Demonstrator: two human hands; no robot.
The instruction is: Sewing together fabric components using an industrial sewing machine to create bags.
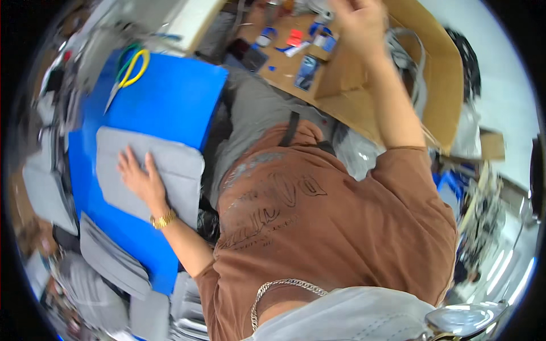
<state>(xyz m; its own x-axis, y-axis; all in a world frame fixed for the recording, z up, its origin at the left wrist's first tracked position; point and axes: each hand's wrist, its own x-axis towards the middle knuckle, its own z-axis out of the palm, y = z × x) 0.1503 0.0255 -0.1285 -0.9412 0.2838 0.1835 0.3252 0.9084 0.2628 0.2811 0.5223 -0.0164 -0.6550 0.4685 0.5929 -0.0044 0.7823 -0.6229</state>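
My left hand [140, 177], with a gold watch at the wrist, lies flat on a grey fabric panel [181, 165], fingers spread. The panel has rounded corners and rests on a blue board [187, 85]. Beyond it on the board lie scissors [126, 83] with a yellow handle; a green loop shows beside them. My right hand [364, 25] is raised at the far right, above the edge of an opened cardboard box [364, 91]. Its fingers are blurred and partly cut off by the picture's top edge, so I cannot make out anything in them.
On a brown cardboard surface ahead lie a roll of blue tape [265, 38], a red piece [294, 37], a small blue packet [306, 73] and a dark phone-like object [245, 54]. Stacked grey panels [114, 256] sit near left. A grey strap [418, 68] hangs in the box.
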